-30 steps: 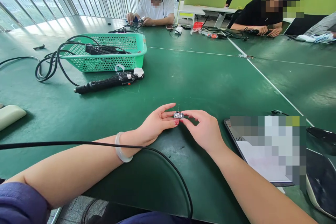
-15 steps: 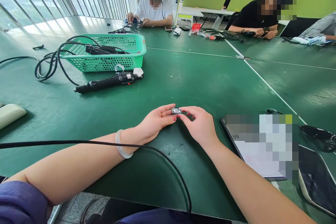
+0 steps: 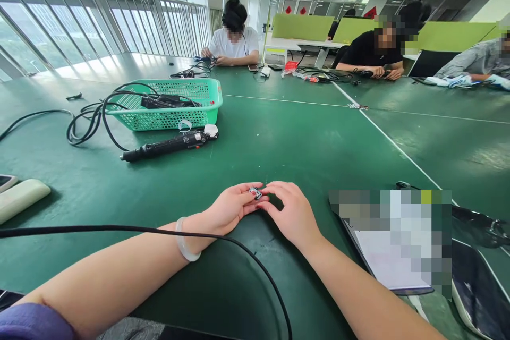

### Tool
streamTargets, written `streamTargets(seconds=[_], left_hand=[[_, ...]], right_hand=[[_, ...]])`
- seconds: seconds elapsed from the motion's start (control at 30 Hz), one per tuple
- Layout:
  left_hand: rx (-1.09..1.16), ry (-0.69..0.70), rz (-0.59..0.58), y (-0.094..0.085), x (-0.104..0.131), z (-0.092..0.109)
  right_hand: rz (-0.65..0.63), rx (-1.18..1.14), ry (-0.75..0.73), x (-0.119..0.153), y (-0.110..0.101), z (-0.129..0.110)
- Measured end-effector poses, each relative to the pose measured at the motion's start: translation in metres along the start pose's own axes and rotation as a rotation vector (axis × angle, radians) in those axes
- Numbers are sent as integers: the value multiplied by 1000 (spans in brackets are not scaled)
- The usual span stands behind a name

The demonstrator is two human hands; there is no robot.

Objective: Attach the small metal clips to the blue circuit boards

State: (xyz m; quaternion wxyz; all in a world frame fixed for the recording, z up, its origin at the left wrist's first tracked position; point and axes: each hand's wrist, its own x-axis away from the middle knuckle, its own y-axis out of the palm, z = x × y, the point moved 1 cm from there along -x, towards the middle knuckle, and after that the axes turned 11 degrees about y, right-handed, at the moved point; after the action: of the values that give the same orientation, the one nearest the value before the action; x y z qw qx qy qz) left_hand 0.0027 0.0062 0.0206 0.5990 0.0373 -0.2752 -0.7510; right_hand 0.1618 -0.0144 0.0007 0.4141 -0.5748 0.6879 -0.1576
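Left hand (image 3: 229, 206) pinches part (image 3: 256, 192) thumb-to-fingers; right hand (image 3: 290, 210) half-curled alongside, grip unclear. Slack pinch could drop it on desk (image 3: 295, 138).

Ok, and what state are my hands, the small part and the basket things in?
Left hand: closed on the small part.
Right hand: half curled, contact with the part unclear.
Small part: held, partly covered.
Green basket: upright, holding black equipment.
Electric screwdriver: lying down, outside the basket.
Looped cable: loosely coiled, partly over the basket.
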Motion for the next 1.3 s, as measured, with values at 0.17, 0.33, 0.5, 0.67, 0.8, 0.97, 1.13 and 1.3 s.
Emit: streamTargets(seconds=[0.17,0.33,0.5,0.67,0.8,0.97,1.13,1.3], left_hand=[[-56,14,48,-10,-5,13],[-279,96,125,-39,1,38],[-883,296,237,-106,18,69],[-1463,385,273,-145,33,90],[-1702,358,161,-150,35,93],[-1841,367,42,-151,30,91],[-1856,403,-16,-157,30,91],[-1787,422,-1,-168,32,94]], right_hand=[[-16,6,-18,3,-1,1],[-36,-31,18,5,-6,4],[-45,-50,26,5,-7,5],[-61,-45,19,3,-5,6],[-71,-53,31,3,-5,7],[-71,-38,41,4,-5,10],[-74,-34,35,4,-5,11],[-83,-37,42,5,-5,11]])
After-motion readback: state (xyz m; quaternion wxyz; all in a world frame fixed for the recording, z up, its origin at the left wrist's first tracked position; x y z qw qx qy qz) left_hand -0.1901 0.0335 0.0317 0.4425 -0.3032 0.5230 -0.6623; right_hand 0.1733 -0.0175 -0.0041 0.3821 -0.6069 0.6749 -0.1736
